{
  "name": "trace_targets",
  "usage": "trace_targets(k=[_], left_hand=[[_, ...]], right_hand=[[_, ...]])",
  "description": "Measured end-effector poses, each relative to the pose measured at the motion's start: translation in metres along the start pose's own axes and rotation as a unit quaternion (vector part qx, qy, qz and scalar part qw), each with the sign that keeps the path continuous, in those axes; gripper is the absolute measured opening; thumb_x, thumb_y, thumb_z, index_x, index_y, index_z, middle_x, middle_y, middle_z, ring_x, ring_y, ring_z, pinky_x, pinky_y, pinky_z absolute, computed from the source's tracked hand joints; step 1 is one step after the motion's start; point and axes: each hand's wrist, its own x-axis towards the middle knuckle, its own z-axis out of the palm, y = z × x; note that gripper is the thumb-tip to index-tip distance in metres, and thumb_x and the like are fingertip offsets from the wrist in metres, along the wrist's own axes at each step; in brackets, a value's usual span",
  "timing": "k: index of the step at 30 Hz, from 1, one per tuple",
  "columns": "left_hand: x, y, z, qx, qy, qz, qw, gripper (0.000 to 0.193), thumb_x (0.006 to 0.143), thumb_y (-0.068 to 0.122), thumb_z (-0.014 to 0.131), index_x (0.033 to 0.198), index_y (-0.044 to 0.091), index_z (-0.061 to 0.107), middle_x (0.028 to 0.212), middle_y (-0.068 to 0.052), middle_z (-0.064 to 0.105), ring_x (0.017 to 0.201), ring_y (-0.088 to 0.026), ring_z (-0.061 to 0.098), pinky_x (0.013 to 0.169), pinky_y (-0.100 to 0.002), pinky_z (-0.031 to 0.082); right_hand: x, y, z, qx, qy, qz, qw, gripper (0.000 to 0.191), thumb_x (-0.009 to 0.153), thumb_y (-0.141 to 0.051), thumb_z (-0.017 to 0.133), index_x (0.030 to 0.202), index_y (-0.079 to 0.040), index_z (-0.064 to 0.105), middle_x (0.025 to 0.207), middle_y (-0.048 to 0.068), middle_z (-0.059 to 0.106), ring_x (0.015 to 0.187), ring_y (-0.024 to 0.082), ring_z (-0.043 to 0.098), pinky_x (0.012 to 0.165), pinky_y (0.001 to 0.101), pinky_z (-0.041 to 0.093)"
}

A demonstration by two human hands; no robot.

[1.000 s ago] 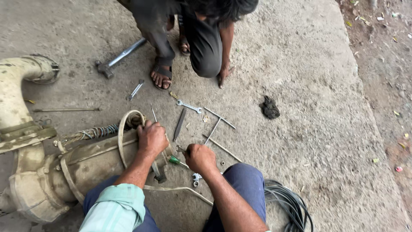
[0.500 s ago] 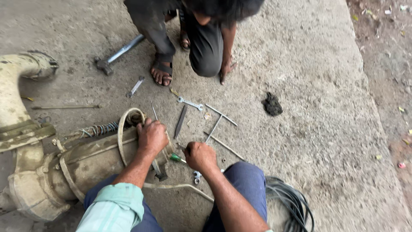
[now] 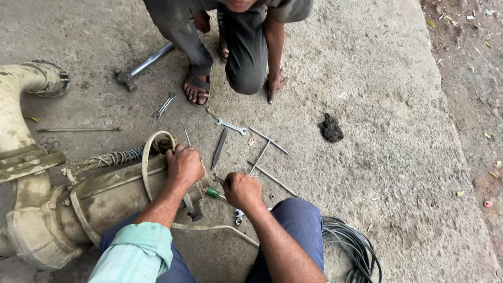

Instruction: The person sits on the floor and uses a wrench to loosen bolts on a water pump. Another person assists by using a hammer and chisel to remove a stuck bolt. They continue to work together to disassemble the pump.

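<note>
A large, dirty cylindrical pump [image 3: 105, 196] lies on the concrete at lower left, joined to a curved pipe [image 3: 21, 99]. My left hand [image 3: 183, 165] rests on the pump's open end and grips its rim beside a pale hose loop [image 3: 149, 157]. My right hand [image 3: 242, 191] is closed around a screwdriver with a green handle [image 3: 214, 193], its tip pointing at the pump's end. A small metal fitting [image 3: 239, 215] lies just below that hand.
Loose tools lie ahead: a spanner [image 3: 230, 126], a flat bar [image 3: 220, 148], a T-handle wrench [image 3: 264, 147], a small spanner [image 3: 164, 106], a hammer [image 3: 141, 65], a thin rod [image 3: 78, 129]. Another person [image 3: 236, 47] crouches opposite. A dark rag [image 3: 330, 129] and coiled black cable [image 3: 348, 249] lie right.
My hands have stayed at the pump's end with only slight shifts. The view has tilted a little, and the crouching person's hand now presses on the ground.
</note>
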Motion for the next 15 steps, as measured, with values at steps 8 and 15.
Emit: trace_targets(k=[8, 15], left_hand=[[-0.0025, -0.0008, 0.0015, -0.028, 0.046, -0.001, 0.999, 0.017, 0.082, 0.010, 0.071, 0.097, 0.010, 0.079, 0.111, -0.009, 0.072, 0.121, -0.028, 0.056, 0.114, -0.058, 0.031], [-0.0004, -0.0014, 0.0058, -0.020, 0.082, -0.006, 0.996, 0.017, 0.081, 0.013, 0.073, 0.096, 0.012, 0.080, 0.108, -0.010, 0.073, 0.122, -0.029, 0.056, 0.111, -0.057, 0.032]], right_hand=[[-0.0061, -0.0004, -0.0034, 0.013, 0.003, -0.003, 1.000, 0.029, 0.097, -0.039, 0.062, 0.103, -0.015, 0.077, 0.097, 0.015, 0.076, 0.090, 0.036, 0.074, 0.079, 0.0504, 0.058], [0.0004, -0.0012, 0.0011, 0.012, 0.020, -0.018, 1.000, 0.028, 0.095, -0.039, 0.064, 0.101, -0.015, 0.078, 0.096, 0.016, 0.076, 0.090, 0.038, 0.073, 0.078, 0.0511, 0.058]])
